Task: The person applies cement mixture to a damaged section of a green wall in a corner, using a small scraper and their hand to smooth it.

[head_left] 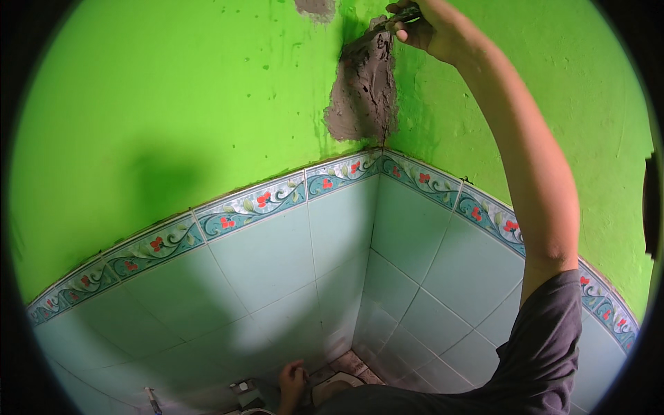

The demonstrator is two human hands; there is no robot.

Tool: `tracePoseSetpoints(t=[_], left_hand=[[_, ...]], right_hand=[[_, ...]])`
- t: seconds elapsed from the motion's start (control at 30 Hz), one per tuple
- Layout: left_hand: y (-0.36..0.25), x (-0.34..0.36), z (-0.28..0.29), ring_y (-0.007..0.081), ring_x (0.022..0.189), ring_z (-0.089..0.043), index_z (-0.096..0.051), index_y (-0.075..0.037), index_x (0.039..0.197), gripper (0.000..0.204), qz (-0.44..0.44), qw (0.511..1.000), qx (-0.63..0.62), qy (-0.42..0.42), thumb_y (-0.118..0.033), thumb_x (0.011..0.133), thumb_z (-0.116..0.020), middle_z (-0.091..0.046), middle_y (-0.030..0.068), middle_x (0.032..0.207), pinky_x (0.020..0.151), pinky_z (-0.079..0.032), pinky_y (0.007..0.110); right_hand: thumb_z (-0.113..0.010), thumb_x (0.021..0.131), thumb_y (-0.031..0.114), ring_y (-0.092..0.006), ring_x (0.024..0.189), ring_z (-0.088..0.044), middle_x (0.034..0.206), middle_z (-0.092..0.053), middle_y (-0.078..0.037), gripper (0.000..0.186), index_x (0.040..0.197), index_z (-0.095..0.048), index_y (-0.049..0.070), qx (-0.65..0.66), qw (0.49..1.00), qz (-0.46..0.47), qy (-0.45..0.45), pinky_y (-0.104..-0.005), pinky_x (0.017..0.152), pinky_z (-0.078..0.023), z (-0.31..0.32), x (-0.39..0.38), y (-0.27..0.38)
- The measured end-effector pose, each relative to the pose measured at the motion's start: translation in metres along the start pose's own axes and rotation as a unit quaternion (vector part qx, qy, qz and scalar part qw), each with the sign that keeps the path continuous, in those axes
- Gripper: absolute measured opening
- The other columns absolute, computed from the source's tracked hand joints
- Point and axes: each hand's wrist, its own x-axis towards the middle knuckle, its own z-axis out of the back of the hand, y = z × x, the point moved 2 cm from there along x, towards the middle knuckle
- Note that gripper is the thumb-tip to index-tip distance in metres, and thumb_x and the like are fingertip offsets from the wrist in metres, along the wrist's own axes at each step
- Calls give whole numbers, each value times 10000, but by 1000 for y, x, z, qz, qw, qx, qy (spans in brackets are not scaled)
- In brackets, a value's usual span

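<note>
My right hand (413, 28) is raised high at the top of the head view, closed on a dark, smeared trowel (380, 24) whose blade meets a rough patch of wet grey mortar (361, 97) in the corner of the green wall (173, 90). The patch reaches down almost to the floral tile border (263, 199). My left hand (293, 377) hangs low near the bottom edge, its fingers curled; whatever they hold, if anything, is too small to make out.
Pale tiled walls (256, 263) meet in the corner below the border. At the bottom are a toilet pan (337, 387), brown floor tiles (351, 366), a small container (249, 394) and a tap-like fitting (152, 400). A smaller mortar patch (315, 8) sits higher up.
</note>
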Motion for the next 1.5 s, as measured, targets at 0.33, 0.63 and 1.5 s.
tracePoseSetpoints(t=[0.33,0.63,1.5], left_hand=[[-10,10,-18,117,703,-587,-631,21,1124,229,-7,999,34,20,-75,949,-519,-626,42,789,649,-476,263],[-3,-1,-6,122,729,-600,-635,21,1128,242,-10,999,42,-15,-67,941,-511,-637,52,813,680,-485,267],[35,-194,187,190,763,-607,-658,-8,1089,236,39,768,188,-610,-164,976,-521,-631,113,866,716,-486,323]], right_hand=[[-352,1033,216,-183,527,-556,672,-564,-82,314,924,-551,-2,-45,999,-7,-25,-317,487,-522,44,-25,34],[-346,1026,218,-176,594,-586,736,-607,-77,315,969,-573,7,-97,994,-26,45,-305,529,-540,10,-8,-5],[-531,936,127,-134,694,-623,969,-711,-109,399,1303,-580,-21,-118,665,-259,690,-267,588,-503,-230,-361,-286]])
